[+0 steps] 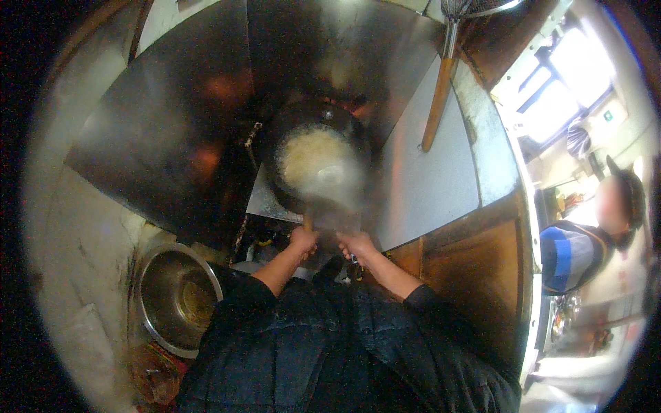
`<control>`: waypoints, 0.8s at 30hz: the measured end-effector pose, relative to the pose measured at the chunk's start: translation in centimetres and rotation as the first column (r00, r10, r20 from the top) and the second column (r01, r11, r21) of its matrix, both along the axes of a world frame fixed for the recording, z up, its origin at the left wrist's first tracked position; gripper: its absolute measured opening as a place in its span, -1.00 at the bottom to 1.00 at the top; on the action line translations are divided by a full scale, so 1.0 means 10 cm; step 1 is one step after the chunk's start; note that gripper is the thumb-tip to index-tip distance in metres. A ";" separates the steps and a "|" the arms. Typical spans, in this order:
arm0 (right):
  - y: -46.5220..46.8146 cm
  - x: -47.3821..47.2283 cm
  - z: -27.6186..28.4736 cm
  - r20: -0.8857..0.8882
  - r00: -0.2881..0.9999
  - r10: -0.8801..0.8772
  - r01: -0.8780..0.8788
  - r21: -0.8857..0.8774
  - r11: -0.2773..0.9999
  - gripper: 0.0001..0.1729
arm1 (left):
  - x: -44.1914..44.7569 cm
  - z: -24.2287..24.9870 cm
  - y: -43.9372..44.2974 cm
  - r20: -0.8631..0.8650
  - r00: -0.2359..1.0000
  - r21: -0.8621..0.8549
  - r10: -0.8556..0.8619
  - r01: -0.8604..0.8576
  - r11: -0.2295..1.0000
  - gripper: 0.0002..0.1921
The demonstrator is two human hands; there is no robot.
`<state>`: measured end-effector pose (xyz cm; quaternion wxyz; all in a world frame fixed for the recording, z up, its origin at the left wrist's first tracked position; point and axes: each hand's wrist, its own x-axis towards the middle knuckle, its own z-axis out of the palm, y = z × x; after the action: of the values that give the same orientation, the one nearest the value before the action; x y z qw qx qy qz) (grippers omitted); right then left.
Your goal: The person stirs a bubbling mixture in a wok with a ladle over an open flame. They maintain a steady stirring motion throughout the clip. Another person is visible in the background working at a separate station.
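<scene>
A dark wok (270,160) sits on the stove before me, with pale, frothy contents (307,155) inside. Steam covers its near right part, where a pale rounded shape shows only dimly. My left hand (303,240) is closed around a short wooden handle (308,221) at the wok's near rim. Beside it, to the right, my right hand (357,244) has curled fingers just short of the wok. Steam and shadow hide whether it grips anything; a small metal part shows below its fingers.
Metal splash panels (170,113) surround the stove. A wooden-handled strainer (439,98) slants over a pale metal panel (434,170) at right. Left of me stands a steel basin (155,289) with some liquid. Another person (573,253) is beyond the partition at right.
</scene>
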<state>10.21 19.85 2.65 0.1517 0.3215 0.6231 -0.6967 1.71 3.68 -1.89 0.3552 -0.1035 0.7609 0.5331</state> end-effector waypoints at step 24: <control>-0.08 -0.07 0.11 0.026 0.999 0.032 -0.031 -0.047 0.998 -0.72 | 0.04 0.15 0.00 0.014 1.000 0.025 -0.022 0.022 0.999 -0.78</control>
<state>9.55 19.06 3.80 0.1783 0.3173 0.6095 -0.7043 2.10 3.64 -0.37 0.3679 -0.0945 0.7527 0.5378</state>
